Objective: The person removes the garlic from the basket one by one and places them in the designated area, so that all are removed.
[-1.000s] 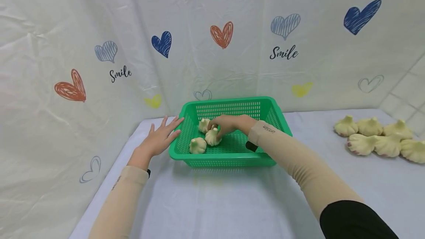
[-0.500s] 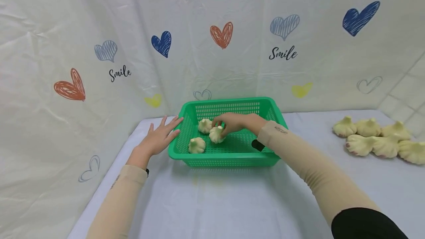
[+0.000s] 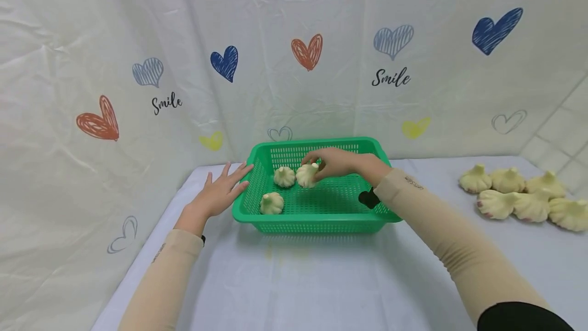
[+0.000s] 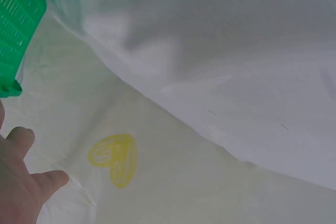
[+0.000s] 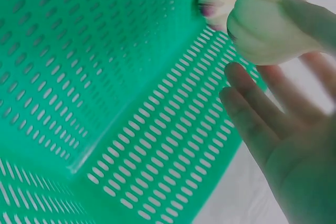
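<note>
My right hand (image 3: 337, 162) pinches a garlic bulb (image 3: 306, 175) between thumb and fingers, over the inside of the green basket (image 3: 317, 222). In the right wrist view that held garlic bulb (image 5: 270, 19) shows clear of the basket floor, with the lower fingers (image 5: 252, 114) spread beneath it. Two more bulbs lie in the basket's left part: one garlic bulb (image 3: 285, 177) toward the back, another garlic bulb (image 3: 272, 203) near the front left corner. My left hand (image 3: 218, 192) rests with spread, straight fingers at the basket's left rim.
On the table's right side several garlic bulbs (image 3: 512, 206) lie in two rows. A white cloth (image 3: 294, 285) covers the table. Behind it hangs a pale curtain (image 3: 340, 101) printed with hearts, close to the basket's back rim.
My right hand has lifted its garlic bulb up from the basket floor and drawn it slightly right. The left hand and the other bulbs stay put.
</note>
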The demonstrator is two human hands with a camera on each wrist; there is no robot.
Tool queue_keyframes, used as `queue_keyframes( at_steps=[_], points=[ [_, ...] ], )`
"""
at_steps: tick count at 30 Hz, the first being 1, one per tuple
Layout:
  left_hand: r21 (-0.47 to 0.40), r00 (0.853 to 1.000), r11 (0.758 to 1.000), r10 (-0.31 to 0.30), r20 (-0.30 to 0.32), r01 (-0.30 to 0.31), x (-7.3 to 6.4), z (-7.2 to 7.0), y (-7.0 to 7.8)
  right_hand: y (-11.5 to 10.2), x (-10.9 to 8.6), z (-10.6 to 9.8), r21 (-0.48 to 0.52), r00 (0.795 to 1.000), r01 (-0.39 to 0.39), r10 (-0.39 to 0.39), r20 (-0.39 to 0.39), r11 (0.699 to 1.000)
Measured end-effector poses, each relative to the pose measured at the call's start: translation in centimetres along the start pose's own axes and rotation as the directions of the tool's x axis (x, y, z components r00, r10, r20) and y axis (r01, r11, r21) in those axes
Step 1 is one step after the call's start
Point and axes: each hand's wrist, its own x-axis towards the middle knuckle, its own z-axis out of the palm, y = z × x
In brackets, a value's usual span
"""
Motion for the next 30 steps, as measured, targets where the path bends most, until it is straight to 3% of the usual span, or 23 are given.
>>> queue_keyframes(
  at_steps=[14, 30],
  points=[
    [0.024, 1.0, 1.0, 0.006, -0.003, -0.006, 0.0, 0.1, -0.1, -1.6, -3.4, -1.4, 0.044, 0.992, 0.054, -0.049, -0.114, 0.998],
    [0.054, 1.0, 0.998, 0.015, -0.009, -0.015, -0.2, -0.3, 0.3, -1.9, -8.0, -1.9, 0.077, 0.976, 0.04, -0.022, -0.218, 0.996]
  ],
)
